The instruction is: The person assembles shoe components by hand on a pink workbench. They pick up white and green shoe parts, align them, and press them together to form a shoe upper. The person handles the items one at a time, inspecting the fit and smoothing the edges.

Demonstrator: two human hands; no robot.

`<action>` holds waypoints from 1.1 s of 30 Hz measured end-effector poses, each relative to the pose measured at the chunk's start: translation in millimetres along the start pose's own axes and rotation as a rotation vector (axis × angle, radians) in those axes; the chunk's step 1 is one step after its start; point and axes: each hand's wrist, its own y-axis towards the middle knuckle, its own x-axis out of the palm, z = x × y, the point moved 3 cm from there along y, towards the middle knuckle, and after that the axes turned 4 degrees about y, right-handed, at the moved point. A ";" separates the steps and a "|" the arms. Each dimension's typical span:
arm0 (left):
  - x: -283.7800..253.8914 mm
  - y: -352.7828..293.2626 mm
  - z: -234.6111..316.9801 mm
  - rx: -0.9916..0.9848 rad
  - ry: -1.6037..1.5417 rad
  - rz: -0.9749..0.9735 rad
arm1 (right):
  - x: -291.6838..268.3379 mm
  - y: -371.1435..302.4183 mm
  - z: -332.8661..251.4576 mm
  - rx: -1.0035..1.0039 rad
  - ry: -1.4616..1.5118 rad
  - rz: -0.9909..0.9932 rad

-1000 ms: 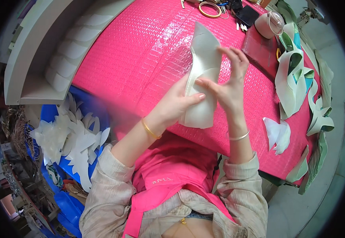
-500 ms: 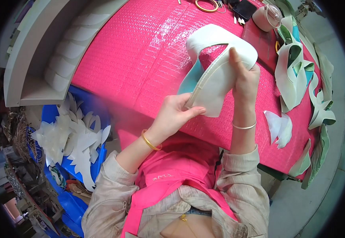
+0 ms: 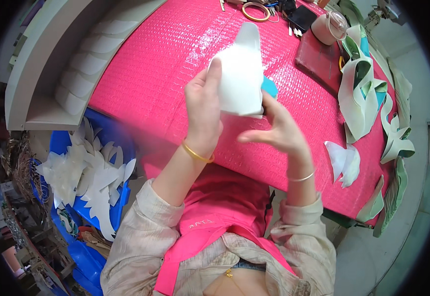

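A white shoe upper [image 3: 239, 81] with a turquoise lining is held up over the pink-covered table. My left hand [image 3: 202, 101] grips its left edge, thumb on the white face and the other fingers hidden behind. My right hand [image 3: 279, 126] is at its lower right corner, next to a bit of turquoise lining [image 3: 269, 87]. The right thumb stands well apart from the fingers, whose tips touch or nearly touch the upper's edge; contact is hard to tell.
Several white and green shoe uppers [image 3: 360, 98] lie along the table's right side, with thin white pieces [image 3: 343, 163] nearer me. A lidded cup [image 3: 329, 27] stands beside a dark red block [image 3: 318, 61]. On the left are a blue bin [image 3: 126, 197] of white scraps and a grey shelf [image 3: 27, 89].
The upper has been turned, so its stitched opening no longer shows and a plain white face does. My left hand rose to its left side; my right hand dropped and its thumb opened away.
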 end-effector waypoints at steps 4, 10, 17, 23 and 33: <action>-2.5 11.8 2.8 -0.105 0.025 -0.085 | 8.1 -2.0 -15.1 0.053 -0.213 -0.028; -4.0 15.5 7.2 0.014 0.067 -0.023 | 3.4 -5.4 -4.6 0.171 0.142 0.122; -8.9 20.3 13.1 -0.084 0.008 -0.012 | 34.4 -22.6 -1.6 0.142 -0.132 0.346; -1.8 12.0 21.2 0.198 0.184 -0.048 | 39.6 10.7 -22.5 0.045 0.221 0.486; 8.7 -22.0 10.4 0.566 0.555 -0.344 | 23.6 7.7 -12.9 -0.013 0.225 0.786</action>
